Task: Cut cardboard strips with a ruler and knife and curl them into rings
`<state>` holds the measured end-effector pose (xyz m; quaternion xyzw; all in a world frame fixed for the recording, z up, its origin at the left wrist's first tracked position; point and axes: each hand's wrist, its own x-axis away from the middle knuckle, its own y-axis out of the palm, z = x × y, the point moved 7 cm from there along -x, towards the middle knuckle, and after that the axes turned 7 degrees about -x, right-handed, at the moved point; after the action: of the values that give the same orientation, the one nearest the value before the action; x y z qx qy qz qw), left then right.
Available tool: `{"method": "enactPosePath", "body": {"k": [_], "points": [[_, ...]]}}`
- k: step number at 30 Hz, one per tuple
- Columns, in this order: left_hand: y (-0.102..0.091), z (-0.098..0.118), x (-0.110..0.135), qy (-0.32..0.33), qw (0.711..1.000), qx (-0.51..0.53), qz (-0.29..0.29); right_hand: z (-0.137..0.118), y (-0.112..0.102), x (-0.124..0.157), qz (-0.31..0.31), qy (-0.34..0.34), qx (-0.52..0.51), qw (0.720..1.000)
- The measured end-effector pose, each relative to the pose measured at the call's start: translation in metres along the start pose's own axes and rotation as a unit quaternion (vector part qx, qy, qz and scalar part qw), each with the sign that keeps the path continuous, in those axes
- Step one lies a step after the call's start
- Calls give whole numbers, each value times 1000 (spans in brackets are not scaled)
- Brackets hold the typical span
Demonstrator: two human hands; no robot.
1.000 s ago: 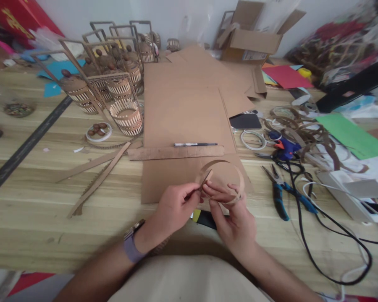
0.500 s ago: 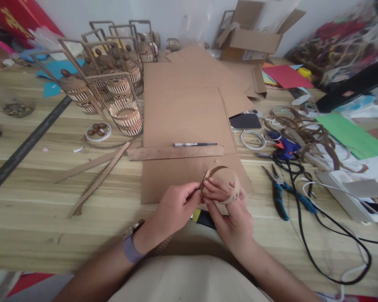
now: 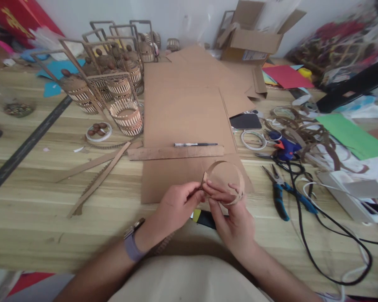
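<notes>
A thin cardboard ring (image 3: 242, 178) is held between both hands above the near part of a large cardboard sheet (image 3: 185, 113). My left hand (image 3: 179, 206) pinches the ring's left side, where a strip end sticks up. Fingers of my right hand (image 3: 231, 218) reach through the loop and press near the same spot, with the thumb below. Below the hands a yellow-and-black handled tool (image 3: 204, 219) lies partly hidden by the right hand. Beyond the ring, a pen (image 3: 195, 144) rests along a flat cardboard strip (image 3: 176, 153).
On the left stand several small slatted baskets (image 3: 126, 117) with tall handles, beside loose cardboard strips (image 3: 97, 182). To the right lie pliers (image 3: 279, 193), a blue glue gun (image 3: 285, 147) with a black cable, a tape roll (image 3: 253, 140) and curled cardboard strips (image 3: 329, 155). An open box (image 3: 255, 40) stands behind.
The ring has turned so that its opening shows wider and rounder. My right hand has shifted slightly with it, while my left hand keeps its pinch.
</notes>
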<state>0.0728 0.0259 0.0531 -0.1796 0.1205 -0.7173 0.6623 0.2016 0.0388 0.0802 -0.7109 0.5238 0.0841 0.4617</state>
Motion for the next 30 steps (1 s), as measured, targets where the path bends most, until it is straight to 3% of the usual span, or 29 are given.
{"method": "enactPosePath", "body": {"k": [13, 21, 30], "points": [[1, -3, -1, 6, 1000, 21, 3, 3, 0, 1, -2, 4, -23, 1000], [1, 0, -1, 2, 1000, -3, 20, 2, 1, 0, 5, -37, 21, 999], [0, -2, 0, 9, 1000, 10, 25, -1, -3, 1, 6, -15, 24, 1000]]}}
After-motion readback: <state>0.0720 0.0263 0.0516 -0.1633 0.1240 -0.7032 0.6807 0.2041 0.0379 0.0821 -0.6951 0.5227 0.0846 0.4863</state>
